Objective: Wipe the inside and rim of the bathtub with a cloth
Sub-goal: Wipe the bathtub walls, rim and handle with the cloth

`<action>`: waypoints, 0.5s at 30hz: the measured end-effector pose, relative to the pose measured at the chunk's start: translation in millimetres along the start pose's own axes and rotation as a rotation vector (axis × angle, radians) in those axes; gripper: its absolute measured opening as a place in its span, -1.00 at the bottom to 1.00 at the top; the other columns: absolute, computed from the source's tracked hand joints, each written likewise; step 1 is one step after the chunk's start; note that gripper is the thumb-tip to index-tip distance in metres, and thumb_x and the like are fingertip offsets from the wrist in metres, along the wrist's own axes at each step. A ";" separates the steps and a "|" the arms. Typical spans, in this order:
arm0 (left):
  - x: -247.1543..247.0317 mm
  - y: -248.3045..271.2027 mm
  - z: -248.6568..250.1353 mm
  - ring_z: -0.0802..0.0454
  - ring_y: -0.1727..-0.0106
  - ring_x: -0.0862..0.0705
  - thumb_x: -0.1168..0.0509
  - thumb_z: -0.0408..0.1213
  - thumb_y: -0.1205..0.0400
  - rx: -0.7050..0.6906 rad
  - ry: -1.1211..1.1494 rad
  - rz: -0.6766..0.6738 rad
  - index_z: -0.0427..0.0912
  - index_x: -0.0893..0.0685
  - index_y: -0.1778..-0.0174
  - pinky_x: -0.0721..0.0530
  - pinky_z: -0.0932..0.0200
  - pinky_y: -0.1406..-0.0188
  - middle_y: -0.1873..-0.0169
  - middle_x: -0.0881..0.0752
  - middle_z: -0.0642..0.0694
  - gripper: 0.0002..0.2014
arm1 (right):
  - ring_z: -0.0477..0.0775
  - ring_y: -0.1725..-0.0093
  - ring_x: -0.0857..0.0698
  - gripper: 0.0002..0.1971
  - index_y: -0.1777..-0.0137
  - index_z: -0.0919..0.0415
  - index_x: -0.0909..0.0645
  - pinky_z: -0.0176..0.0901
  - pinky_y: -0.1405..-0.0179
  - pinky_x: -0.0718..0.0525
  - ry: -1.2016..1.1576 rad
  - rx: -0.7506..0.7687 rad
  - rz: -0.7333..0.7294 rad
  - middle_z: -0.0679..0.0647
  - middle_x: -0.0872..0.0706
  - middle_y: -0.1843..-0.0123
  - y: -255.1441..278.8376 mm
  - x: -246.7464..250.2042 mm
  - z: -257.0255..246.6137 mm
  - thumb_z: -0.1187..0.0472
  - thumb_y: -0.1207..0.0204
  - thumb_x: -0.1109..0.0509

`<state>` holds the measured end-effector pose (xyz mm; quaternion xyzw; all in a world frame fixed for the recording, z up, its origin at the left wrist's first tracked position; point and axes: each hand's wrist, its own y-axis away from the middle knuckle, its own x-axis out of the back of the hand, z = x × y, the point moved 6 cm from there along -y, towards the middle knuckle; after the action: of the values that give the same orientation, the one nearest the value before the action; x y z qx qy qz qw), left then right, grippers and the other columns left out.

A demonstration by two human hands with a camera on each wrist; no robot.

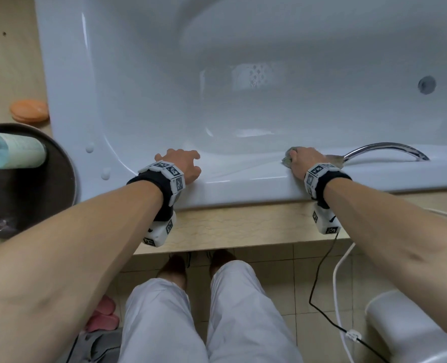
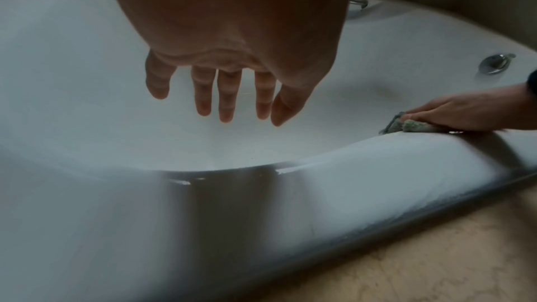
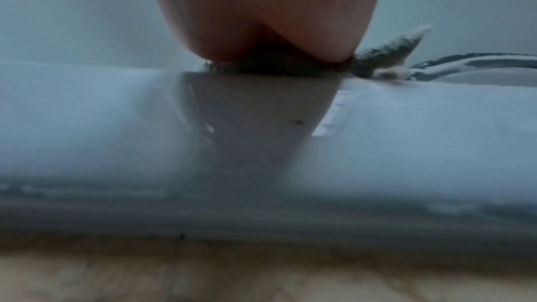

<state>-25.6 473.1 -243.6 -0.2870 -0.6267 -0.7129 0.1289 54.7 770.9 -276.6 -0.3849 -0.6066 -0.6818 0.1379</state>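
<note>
The white bathtub takes up most of the head view, its near rim (image 1: pixel 243 184) running across in front of me. My left hand (image 1: pixel 183 163) rests by the wrist on that rim; its fingers (image 2: pixel 229 109) hang loose and nearly straight over the tub's inside and hold nothing. My right hand (image 1: pixel 301 161) is further right on the same rim, fingers curled over a bunched grey-green cloth (image 1: pixel 286 159) and pressing it down. The cloth (image 2: pixel 412 126) shows under the fingers, and a corner of it (image 3: pixel 383 56) sticks out to the right. The right palm (image 3: pixel 267 20) hides the fingers.
A chrome grab handle (image 1: pixel 385 149) is fixed to the rim just right of the cloth. A round fitting (image 1: pixel 427 85) sits in the far tub wall. At left are a dark basin (image 1: pixel 33 205) with a bottle (image 1: pixel 12 150) and an orange object (image 1: pixel 29 111). Cables (image 1: pixel 322 279) hang over the tiled floor.
</note>
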 end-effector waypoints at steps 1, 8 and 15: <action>0.3 -0.2 -1.0 -0.15 -0.46 -0.43 -0.09 -0.11 -0.66 0.002 0.012 -0.005 0.16 -0.40 -0.53 -0.34 -0.15 -0.45 -0.38 -0.59 -0.06 -0.54 | 0.28 -0.35 -0.60 -0.60 -0.42 0.16 -0.55 0.02 -0.34 -0.54 0.011 0.027 -0.006 0.20 -0.63 -0.40 -1.0 -2.2 -6.9 0.14 -0.76 0.02; -1.6 2.2 -17.8 -0.13 -0.45 -0.46 -0.11 -0.10 -0.64 0.016 0.116 0.013 0.16 -0.45 -0.50 -0.47 -0.11 -0.37 -0.39 -0.59 -0.06 -0.55 | 0.28 -0.25 -0.64 -0.63 -0.35 0.17 -0.50 0.03 -0.18 -0.55 0.051 0.092 -0.106 0.21 -0.67 -0.31 -4.6 -19.9 -64.4 0.15 -0.74 0.06; -0.8 15.5 -89.2 -0.17 -0.64 -0.13 -0.16 -0.17 -0.66 0.093 0.174 0.129 0.01 -0.29 -0.62 -0.32 -0.20 -0.48 -0.64 -0.18 -0.16 -0.45 | 0.29 -0.11 -0.67 -0.58 -0.28 0.16 -0.53 0.03 -0.06 -0.53 0.043 0.138 -0.049 0.21 -0.72 -0.16 7.2 -34.5 -118.3 0.05 -0.74 0.11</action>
<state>-38.6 383.8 -235.9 -0.2576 -0.6259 -0.6954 0.2414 40.1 649.2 -291.5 -0.3449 -0.6585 -0.6494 0.1603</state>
